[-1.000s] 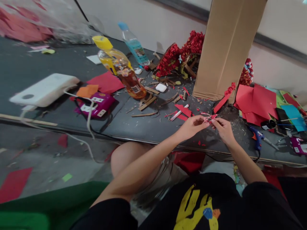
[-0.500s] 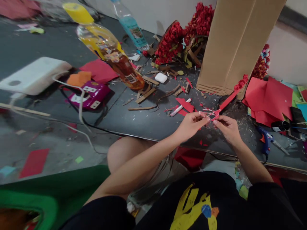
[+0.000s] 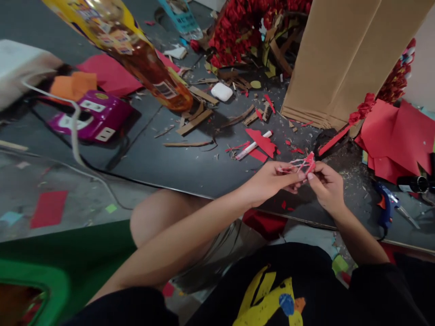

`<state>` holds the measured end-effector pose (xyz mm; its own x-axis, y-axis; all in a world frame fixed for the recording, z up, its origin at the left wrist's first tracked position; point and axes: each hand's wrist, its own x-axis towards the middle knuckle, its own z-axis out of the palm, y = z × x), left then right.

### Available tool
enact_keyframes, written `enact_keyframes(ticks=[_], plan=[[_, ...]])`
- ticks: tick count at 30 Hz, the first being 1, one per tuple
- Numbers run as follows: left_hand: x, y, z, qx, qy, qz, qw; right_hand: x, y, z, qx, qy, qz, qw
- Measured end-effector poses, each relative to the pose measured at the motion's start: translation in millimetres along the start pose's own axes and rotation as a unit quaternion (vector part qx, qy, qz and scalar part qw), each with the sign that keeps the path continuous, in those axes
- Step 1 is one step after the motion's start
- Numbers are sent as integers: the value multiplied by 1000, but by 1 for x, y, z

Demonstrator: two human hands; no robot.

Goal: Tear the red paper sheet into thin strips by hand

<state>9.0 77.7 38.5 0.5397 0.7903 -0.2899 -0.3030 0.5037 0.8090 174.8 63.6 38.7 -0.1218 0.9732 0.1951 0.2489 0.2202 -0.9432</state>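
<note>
Both hands meet over the table's front edge, around a small piece of red paper [image 3: 310, 159] with thin, pale pink strands. My left hand [image 3: 280, 177] pinches the strands and the paper's lower left side. On the other side, my right hand [image 3: 326, 184] grips the red paper between thumb and fingers. Just beyond lies a red strip [image 3: 335, 140] with crinkled red paper flowers [image 3: 363, 110] at its far end; whether it joins the held piece, I cannot tell. A white stick-like marker or pen [image 3: 253, 146] rests among red paper scraps [image 3: 261, 141].
A tall cardboard piece [image 3: 340, 59] stands at the back, beside red paper flower clusters [image 3: 234, 36]. Red sheets [image 3: 397, 136] and a blue glue gun [image 3: 385, 208] lie right. Leftward are a drink bottle [image 3: 136, 59], a purple power socket box [image 3: 95, 115] and cables [image 3: 76, 136].
The camera view has tilted and moved nearer, so the bottle and socket box appear larger and farther left. Both hands keep hold of the red paper; my left fingers have curled around it more.
</note>
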Motion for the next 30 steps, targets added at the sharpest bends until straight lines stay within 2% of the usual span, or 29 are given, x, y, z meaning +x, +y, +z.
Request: enact_keyframes(ticks=[4,14,24,27,30], plan=[[-2,6,-2,-30,-29,-70,997,-1,2,0,-22,-6,-72,997],[-4,13,-2,-105,-102,-189,971,-4,-1,2,-78,0,-152,985],[-7,17,-2,-99,-106,-205,968,-3,-3,1,-149,11,-224,963],[-8,17,-2,-91,-104,-196,971,-3,-4,0,-155,9,-223,962],[-8,15,-1,-43,-67,-153,985,-4,-4,-1,-152,1,-200,968]])
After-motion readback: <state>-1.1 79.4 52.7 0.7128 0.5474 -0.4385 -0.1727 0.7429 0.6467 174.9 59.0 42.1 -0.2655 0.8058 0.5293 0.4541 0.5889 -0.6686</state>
